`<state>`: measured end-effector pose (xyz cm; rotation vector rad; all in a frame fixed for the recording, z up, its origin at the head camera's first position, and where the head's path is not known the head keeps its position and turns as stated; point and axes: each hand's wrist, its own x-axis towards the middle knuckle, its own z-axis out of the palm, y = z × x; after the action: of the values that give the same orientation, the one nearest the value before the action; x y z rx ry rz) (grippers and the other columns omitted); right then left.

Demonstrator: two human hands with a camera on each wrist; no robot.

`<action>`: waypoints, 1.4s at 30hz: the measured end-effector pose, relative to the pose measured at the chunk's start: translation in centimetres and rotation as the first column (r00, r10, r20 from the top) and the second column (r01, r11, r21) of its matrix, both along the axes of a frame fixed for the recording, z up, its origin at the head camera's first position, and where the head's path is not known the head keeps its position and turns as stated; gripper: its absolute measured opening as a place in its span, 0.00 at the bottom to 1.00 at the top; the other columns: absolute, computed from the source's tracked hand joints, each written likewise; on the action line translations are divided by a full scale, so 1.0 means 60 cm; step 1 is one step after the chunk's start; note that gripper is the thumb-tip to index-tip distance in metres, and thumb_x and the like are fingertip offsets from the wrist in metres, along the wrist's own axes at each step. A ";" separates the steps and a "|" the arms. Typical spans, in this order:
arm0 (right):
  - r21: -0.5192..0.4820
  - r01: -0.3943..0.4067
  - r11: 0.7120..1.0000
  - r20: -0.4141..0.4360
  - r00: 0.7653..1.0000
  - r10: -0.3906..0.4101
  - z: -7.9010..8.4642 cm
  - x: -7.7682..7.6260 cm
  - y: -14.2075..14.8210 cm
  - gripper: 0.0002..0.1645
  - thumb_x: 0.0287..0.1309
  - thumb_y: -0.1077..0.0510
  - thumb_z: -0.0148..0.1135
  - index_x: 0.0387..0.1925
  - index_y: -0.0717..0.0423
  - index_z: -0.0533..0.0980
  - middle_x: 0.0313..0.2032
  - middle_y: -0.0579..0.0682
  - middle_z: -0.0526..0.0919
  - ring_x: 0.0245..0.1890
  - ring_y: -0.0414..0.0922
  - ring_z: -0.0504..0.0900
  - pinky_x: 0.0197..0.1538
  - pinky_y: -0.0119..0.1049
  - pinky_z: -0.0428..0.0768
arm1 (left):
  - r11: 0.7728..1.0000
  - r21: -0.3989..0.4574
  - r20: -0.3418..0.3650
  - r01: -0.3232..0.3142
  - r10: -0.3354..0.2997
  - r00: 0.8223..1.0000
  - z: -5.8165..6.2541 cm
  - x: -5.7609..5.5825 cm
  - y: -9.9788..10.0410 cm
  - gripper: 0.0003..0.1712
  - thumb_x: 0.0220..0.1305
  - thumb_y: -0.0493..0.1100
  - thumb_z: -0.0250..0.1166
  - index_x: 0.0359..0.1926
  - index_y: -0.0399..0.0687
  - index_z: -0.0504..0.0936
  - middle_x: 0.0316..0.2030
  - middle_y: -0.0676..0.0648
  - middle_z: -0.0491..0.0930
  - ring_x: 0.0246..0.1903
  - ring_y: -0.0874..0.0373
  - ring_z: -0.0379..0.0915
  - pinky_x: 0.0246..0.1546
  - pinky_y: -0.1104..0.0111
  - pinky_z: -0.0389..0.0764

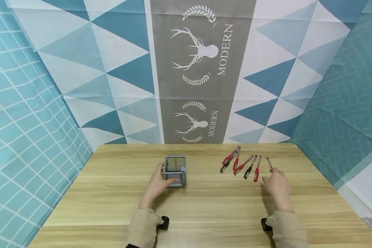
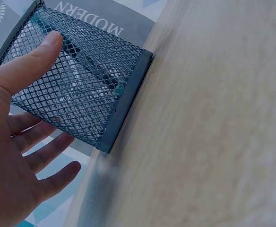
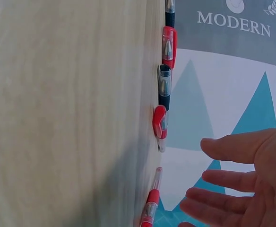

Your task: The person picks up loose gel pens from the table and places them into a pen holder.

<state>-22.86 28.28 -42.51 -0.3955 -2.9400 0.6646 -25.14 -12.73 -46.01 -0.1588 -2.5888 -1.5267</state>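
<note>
A grey metal mesh pen holder [image 1: 176, 179] stands upright on the table. My left hand [image 1: 157, 184] holds it, thumb across the near face and fingers around the left side. In the left wrist view the thumb presses on the mesh [image 2: 88, 61], and a long dark thing shows through it. My right hand [image 1: 278, 187] is over the table at the right, fingers stretched out and apart. Just beyond its fingertips lies the rightmost red pen [image 1: 268, 162], partly hidden by the hand. In the right wrist view that red pen [image 3: 151, 208] lies below and beside the fingers, nothing held.
Left of my right hand lie several pens in a loose row, among them a red pen [image 1: 257, 168], a black pen [image 1: 250, 167] and another black pen [image 1: 228, 162]. The wooden table [image 1: 210, 213] ends at a patterned cloth backdrop [image 1: 130, 86].
</note>
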 end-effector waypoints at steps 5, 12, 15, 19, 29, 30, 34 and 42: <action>0.001 -0.015 1.000 0.022 1.000 0.015 0.000 0.001 0.004 0.31 0.57 0.55 0.54 0.55 0.75 0.61 0.45 0.74 0.68 0.42 0.69 0.72 0.39 0.57 0.74 | 1.000 0.001 0.000 0.004 -0.004 1.000 0.001 -0.001 0.001 0.50 0.43 0.48 0.74 0.65 0.39 0.58 0.60 0.39 0.64 0.59 0.44 0.60 0.60 0.49 0.62; -0.005 -0.029 1.000 0.054 0.998 0.029 0.001 0.000 0.011 0.33 0.57 0.56 0.54 0.55 0.77 0.59 0.45 0.75 0.68 0.43 0.69 0.71 0.40 0.57 0.73 | 1.000 0.009 0.003 0.001 -0.001 1.000 0.006 0.002 0.002 0.51 0.42 0.48 0.74 0.64 0.39 0.58 0.60 0.39 0.64 0.59 0.44 0.60 0.61 0.50 0.61; 0.001 -0.046 0.999 0.071 0.996 0.045 0.000 0.000 0.014 0.34 0.53 0.58 0.55 0.55 0.78 0.58 0.45 0.76 0.68 0.43 0.69 0.71 0.40 0.57 0.74 | 1.000 0.007 0.007 0.001 -0.001 1.000 0.006 0.002 0.002 0.50 0.42 0.47 0.74 0.64 0.39 0.58 0.60 0.39 0.63 0.60 0.44 0.60 0.61 0.50 0.61; 0.008 -0.067 0.998 0.090 0.994 0.066 -0.003 0.001 0.015 0.35 0.49 0.60 0.56 0.55 0.79 0.58 0.44 0.77 0.69 0.41 0.68 0.73 0.37 0.56 0.75 | 1.000 0.009 0.009 0.003 -0.003 1.000 0.006 0.003 0.002 0.50 0.42 0.46 0.74 0.65 0.39 0.58 0.60 0.39 0.63 0.60 0.44 0.59 0.61 0.50 0.60; 0.018 -0.090 0.996 0.106 0.990 0.088 -0.005 0.001 0.013 0.35 0.50 0.62 0.57 0.57 0.76 0.60 0.47 0.78 0.65 0.43 0.70 0.70 0.39 0.58 0.74 | 1.000 0.009 0.011 0.006 -0.006 1.000 0.004 0.002 0.001 0.50 0.43 0.46 0.74 0.65 0.39 0.58 0.60 0.39 0.64 0.60 0.44 0.60 0.61 0.50 0.61; 0.017 -0.089 0.996 0.095 0.992 0.087 -0.005 0.001 0.013 0.35 0.49 0.62 0.57 0.56 0.77 0.60 0.47 0.78 0.65 0.43 0.70 0.70 0.39 0.58 0.74 | 1.000 0.010 0.010 0.006 -0.006 1.000 0.004 0.002 0.001 0.50 0.43 0.46 0.74 0.65 0.39 0.58 0.60 0.39 0.64 0.60 0.44 0.60 0.61 0.50 0.61; 0.010 -0.076 0.997 0.084 0.994 0.075 -0.003 0.001 0.017 0.35 0.47 0.62 0.57 0.55 0.79 0.59 0.45 0.79 0.65 0.42 0.70 0.70 0.39 0.58 0.74 | 1.000 0.013 0.011 0.004 -0.004 1.000 0.004 0.003 0.001 0.50 0.43 0.45 0.74 0.64 0.39 0.58 0.60 0.39 0.64 0.60 0.44 0.60 0.61 0.50 0.60; -0.003 -0.074 0.997 0.098 0.992 0.074 -0.001 -0.002 0.029 0.28 0.48 0.62 0.53 0.47 0.81 0.62 0.37 0.76 0.69 0.34 0.62 0.71 0.33 0.51 0.73 | 1.000 0.020 0.015 0.006 -0.006 1.000 0.007 0.002 0.001 0.50 0.43 0.45 0.74 0.65 0.39 0.58 0.60 0.39 0.63 0.60 0.43 0.59 0.61 0.49 0.60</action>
<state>-22.96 30.02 -42.58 -0.3300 -3.0611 0.6722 -25.00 -12.67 -45.58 -0.1535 -2.5859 -1.5609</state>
